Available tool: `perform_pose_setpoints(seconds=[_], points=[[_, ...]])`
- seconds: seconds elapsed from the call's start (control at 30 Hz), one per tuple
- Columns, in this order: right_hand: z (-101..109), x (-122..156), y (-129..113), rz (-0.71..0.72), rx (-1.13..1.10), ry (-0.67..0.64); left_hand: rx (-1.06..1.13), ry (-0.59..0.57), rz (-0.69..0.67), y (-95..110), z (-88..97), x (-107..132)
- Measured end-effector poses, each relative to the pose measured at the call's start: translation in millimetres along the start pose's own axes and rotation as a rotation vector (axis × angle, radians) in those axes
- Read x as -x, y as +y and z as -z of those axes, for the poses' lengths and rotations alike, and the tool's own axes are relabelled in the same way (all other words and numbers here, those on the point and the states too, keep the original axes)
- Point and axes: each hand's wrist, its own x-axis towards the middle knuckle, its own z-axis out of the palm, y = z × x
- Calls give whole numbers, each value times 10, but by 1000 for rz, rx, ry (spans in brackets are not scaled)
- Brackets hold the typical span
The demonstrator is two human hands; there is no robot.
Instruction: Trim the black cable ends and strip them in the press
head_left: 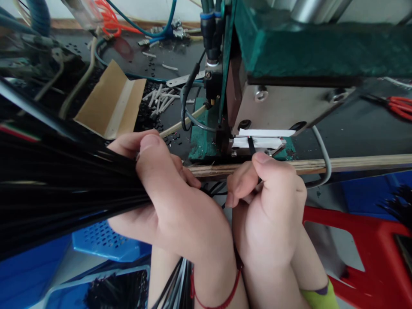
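Note:
My left hand (167, 184) is closed around a thick bundle of black cables (64, 180) that runs off to the left edge. Between the thumb and fingers of my right hand (270, 184) is a single black cable (251, 145). Its tip, with small coloured wires showing, lies at the white strips (264, 139) on the front of a green press (289, 56). A metal block (283, 107) sits just above those strips. More cable ends (180, 283) hang below my left wrist, which wears a red cord.
Cut grey sleeve pieces (162, 98) and black scraps lie left of the press, near an open cardboard piece (111, 103). Red-handled pliers (399, 105) rest at the right. Below the wooden table edge (354, 163) are a red stool (363, 240) and a blue basket (106, 240).

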Motion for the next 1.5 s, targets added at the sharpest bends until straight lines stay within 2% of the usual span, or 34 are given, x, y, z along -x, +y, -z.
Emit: perform_pose_setpoints(seconds=[0.27,0.63,0.77,0.97,1.1,1.33,1.5], points=[[1,12,-8,-31,55,19,-4,14,-3,-7,22,8],[-46,5,-31,-30,35,62,133,52,-44,-113,-21,-34],[-37,3,-13,-10,48,37,105,55,-22,-46,-37,-18],[-58,4,-28,-31,-18,42,56,46,121,101,-32,36],[-52,9,-18,-44,-61,60,87,46,108,93,-16,40],[172,40,160,-91,-117,-101,172,-3,68,57,112,14],[301,17,188,-178,-92,-234,206,-16,90,153,292,-26]])
